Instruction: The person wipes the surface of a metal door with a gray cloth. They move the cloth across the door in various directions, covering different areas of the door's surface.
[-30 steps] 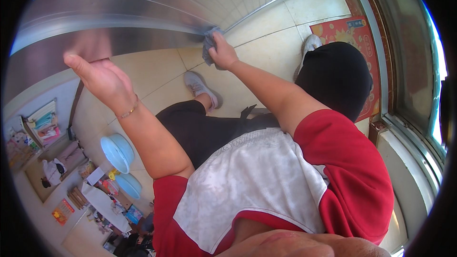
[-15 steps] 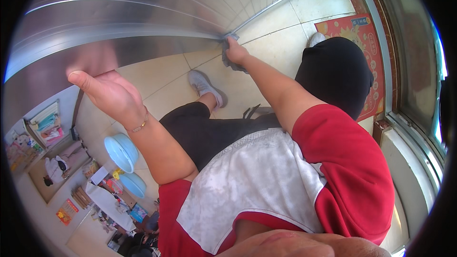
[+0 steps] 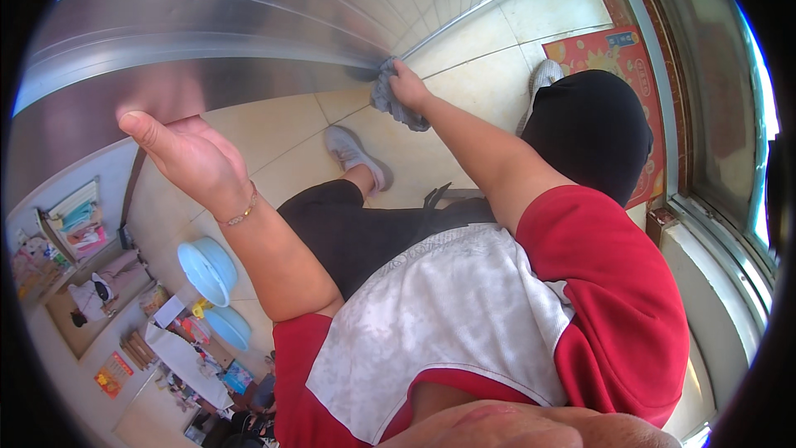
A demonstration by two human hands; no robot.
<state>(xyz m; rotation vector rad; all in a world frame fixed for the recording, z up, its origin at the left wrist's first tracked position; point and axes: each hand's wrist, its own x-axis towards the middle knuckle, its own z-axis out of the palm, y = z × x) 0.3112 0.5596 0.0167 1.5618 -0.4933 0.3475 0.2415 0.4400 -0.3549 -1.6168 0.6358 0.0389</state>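
A big ribbed metal shutter [image 3: 249,25] fills the upper left. My left hand [image 3: 186,153] lies flat against it, fingers apart, a thin bracelet on the wrist; its blurred reflection shows in the metal. My right hand [image 3: 408,87] is stretched out far and grips a crumpled grey cloth [image 3: 388,102], pressed against the shutter near its lower rail. My arms come out of red sleeves, and a white apron covers my chest.
Below lie a beige tiled floor [image 3: 464,41], my grey shoe [image 3: 352,153] and a red patterned doormat [image 3: 609,54]. Two light blue basins [image 3: 207,270] and cluttered goods stand at lower left. A window frame [image 3: 730,224] runs along the right.
My right hand has slid the cloth further right along the shutter's lower edge. My left hand stays flat on the metal. The view has shifted slightly.
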